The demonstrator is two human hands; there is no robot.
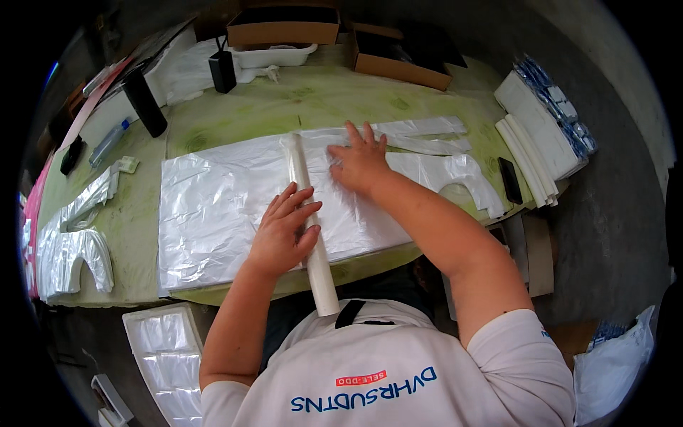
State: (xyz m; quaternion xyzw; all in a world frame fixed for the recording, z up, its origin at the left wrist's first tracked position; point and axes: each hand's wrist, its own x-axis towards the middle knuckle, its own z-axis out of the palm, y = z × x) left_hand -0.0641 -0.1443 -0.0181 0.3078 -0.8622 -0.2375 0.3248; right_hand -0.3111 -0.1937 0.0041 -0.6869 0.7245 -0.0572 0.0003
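1. Tube (324, 279): pale, round, straight; lies across a thin, glossy, wrinkled plastic bag (206, 213), near end beyond the edge of the table (327, 99).
2. Left hand (284, 231): fingers slightly apart, resting on tube.
3. Right hand (363, 162): fingers splayed over plastic bag.
4. Table: mottled green surface.

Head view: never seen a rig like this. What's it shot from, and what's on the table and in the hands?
No robot here: these are a person's bare hands. A wide fisheye camera worn on the head looks down, so straight edges bend near the rim.

On the green-covered table lie shiny plastic sheets, with a long pale roll across them. The left hand rests its fingers on that roll; the right hand is spread on the plastic. Neither is clearly gripping anything. A dark phone lies toward the right.
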